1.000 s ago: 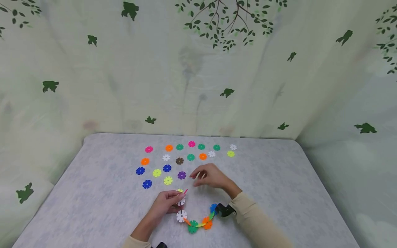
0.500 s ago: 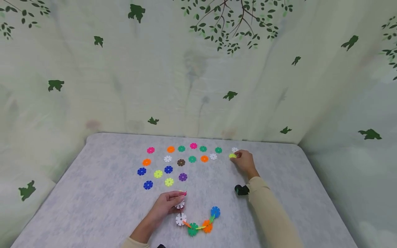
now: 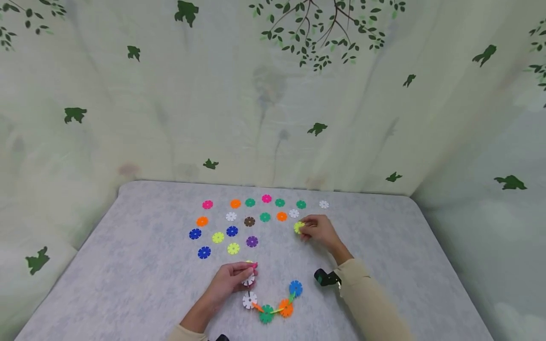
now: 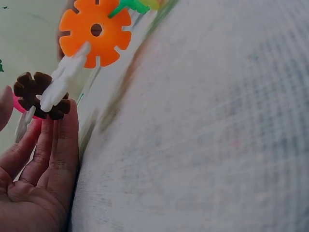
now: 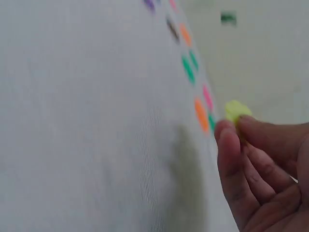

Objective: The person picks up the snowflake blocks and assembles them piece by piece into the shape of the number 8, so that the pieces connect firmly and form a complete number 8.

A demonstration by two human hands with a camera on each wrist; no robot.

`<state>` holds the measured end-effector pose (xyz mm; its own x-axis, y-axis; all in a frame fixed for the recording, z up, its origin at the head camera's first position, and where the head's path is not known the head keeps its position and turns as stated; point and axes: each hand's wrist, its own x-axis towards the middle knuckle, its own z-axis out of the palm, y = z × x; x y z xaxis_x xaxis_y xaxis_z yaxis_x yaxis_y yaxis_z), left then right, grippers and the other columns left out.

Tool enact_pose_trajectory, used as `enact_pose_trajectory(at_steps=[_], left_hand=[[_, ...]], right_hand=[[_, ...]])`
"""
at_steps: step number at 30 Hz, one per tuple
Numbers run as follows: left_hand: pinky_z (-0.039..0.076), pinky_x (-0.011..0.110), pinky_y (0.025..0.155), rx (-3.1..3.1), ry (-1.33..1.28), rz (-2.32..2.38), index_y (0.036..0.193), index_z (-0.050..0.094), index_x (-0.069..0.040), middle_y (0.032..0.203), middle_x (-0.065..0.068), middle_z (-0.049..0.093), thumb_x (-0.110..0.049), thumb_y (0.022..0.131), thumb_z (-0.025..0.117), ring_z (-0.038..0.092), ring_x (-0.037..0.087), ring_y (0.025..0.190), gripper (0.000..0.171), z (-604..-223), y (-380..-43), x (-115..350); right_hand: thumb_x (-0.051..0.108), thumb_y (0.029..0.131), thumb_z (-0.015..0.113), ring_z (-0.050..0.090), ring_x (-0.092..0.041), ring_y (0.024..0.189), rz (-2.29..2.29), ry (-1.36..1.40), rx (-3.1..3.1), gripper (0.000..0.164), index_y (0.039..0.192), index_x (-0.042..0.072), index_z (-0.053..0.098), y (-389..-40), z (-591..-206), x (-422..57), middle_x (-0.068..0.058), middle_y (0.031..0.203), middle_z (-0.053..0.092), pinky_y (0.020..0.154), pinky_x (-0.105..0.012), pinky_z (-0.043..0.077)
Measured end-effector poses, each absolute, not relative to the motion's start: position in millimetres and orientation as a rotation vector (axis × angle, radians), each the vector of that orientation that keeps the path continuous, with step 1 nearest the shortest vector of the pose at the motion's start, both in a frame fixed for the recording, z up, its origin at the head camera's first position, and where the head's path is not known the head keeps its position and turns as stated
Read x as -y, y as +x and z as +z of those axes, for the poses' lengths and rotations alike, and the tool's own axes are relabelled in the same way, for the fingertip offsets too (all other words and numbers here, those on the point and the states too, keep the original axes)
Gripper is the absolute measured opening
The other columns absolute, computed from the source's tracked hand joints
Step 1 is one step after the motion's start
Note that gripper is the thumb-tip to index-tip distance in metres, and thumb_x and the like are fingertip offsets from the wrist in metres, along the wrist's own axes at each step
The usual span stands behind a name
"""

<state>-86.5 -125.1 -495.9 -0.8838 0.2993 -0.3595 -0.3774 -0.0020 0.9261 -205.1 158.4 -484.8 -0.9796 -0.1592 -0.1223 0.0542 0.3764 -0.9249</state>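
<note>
My left hand (image 3: pixel 228 280) pinches one end of a curved chain of slotted plastic flower discs. Near those fingers are a pink disc (image 3: pixel 253 266) and a white disc (image 3: pixel 248 280); a brown disc (image 4: pixel 24 89) shows there in the left wrist view. The chain runs on through another white disc (image 3: pixel 250 300), a green disc (image 3: pixel 266 314) and an orange disc (image 3: pixel 286 308) to a blue disc (image 3: pixel 295 288) at the far end. Up and to the right, my right hand (image 3: pixel 321 232) holds a loose yellow disc (image 3: pixel 298 228) between thumb and fingers, above the table.
Several loose discs lie flat across the table's back, among them a purple disc (image 3: pixel 252 241), a brown disc (image 3: pixel 249 221) and a white disc (image 3: pixel 324 204). The grey table (image 3: pixel 141 284) meets a leaf-printed curtain (image 3: pixel 230 104) behind.
My right hand reached to the back right, picked up the yellow disc there and has drawn it back leftward and nearer. The left hand stays at the chain's end.
</note>
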Motion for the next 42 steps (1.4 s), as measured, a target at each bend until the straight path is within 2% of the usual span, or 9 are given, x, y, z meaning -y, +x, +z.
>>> enact_pose_trajectory(at_steps=[5,10,24,36,42], left_hand=[[0.056,0.034,0.082,-1.837,-0.077,1.943,0.127,0.054,0.011,0.105,0.014,0.069,-0.022,0.097,0.058,0.067,0.015,0.084,0.045,-495.5,-89.4,123.4],[0.056,0.035,0.082,-1.833,-0.065,1.951,0.125,0.054,0.012,0.105,0.015,0.070,-0.024,0.097,0.059,0.067,0.015,0.084,0.046,-494.8,-91.9,121.8],[0.056,0.036,0.082,-1.791,-0.040,1.992,0.127,0.051,0.014,0.103,0.015,0.070,-0.022,0.098,0.057,0.068,0.015,0.083,0.047,-498.4,-91.5,121.6],[0.057,0.031,0.078,-1.902,-0.110,1.980,0.123,0.056,0.013,0.097,0.012,0.072,-0.020,0.097,0.058,0.068,0.015,0.082,0.043,-503.2,-86.3,118.4],[0.057,0.028,0.075,-2.020,-0.174,1.960,0.123,0.057,0.013,0.097,0.015,0.072,-0.012,0.098,0.055,0.069,0.017,0.080,0.035,-506.0,-81.0,112.0]], right_hand=[[0.001,0.086,0.069,0.064,-0.017,0.061,-1.694,-0.404,-2.168,0.020,0.103,-0.009,0.065,-175.2,-467.1,-120.6,-0.012,0.077,0.069,0.064,-0.037,0.059],[0.003,0.088,0.068,0.064,-0.014,0.060,-1.662,-0.492,-2.098,0.015,0.100,-0.006,0.069,-160.8,-464.7,-97.2,-0.009,0.076,0.069,0.064,-0.034,0.059],[0.002,0.088,0.067,0.063,-0.012,0.057,-1.705,-0.405,-2.074,0.014,0.099,-0.005,0.071,-151.5,-476.5,-81.0,-0.008,0.073,0.069,0.062,-0.030,0.058],[-0.002,0.087,0.067,0.062,-0.011,0.056,-1.745,-0.393,-2.055,0.014,0.099,-0.008,0.070,-144.8,-479.7,-71.6,-0.012,0.076,0.070,0.061,-0.031,0.058],[-0.004,0.087,0.066,0.061,-0.012,0.054,-1.676,-0.400,-2.103,0.013,0.098,-0.006,0.072,-146.4,-477.6,-67.2,-0.008,0.072,0.068,0.058,-0.029,0.057]])
